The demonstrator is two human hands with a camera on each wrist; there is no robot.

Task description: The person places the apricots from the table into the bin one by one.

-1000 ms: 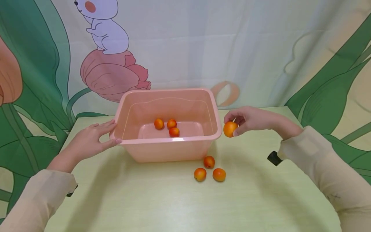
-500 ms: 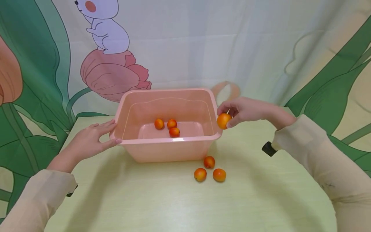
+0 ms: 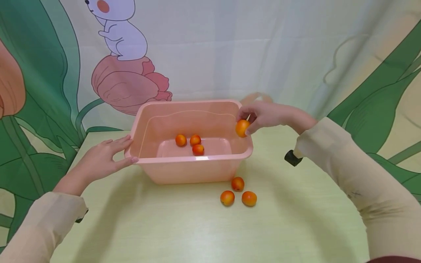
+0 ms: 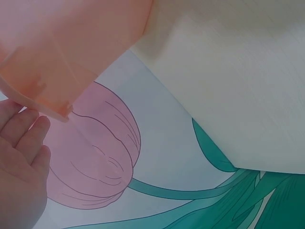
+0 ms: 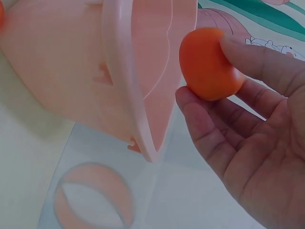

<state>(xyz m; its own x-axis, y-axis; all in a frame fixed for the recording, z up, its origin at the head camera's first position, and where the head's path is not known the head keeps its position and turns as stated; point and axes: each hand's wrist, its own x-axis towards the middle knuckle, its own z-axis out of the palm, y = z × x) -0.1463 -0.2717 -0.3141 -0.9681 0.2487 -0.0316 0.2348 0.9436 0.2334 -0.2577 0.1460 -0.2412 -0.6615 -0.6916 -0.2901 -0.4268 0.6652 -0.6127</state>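
Note:
Between the thumb and fingertips of my right hand (image 3: 263, 115) is an orange-red round fruit (image 3: 242, 128), held over the right rim of a pink plastic tub (image 3: 194, 159). The right wrist view shows the same fruit (image 5: 209, 64) pinched, with the tub's rim (image 5: 125, 76) beyond it. My left hand (image 3: 102, 160) rests on the tub's left front corner, its fingers fairly straight along the rim. Inside the tub lie three similar fruits (image 3: 198, 149) on the floor. Three more fruits (image 3: 227, 198) sit on the table by the tub's right front corner.
The pale green table (image 3: 184, 226) carries the tub near its back edge. Behind it hangs a cloth backdrop (image 3: 210, 47) printed with plants and a white animal. Black wrist devices (image 3: 293, 157) show at the sleeve cuffs.
My right hand has moved left and up with its fruit, from beside the tub to over its right rim. The left hand and the other fruits have stayed in place.

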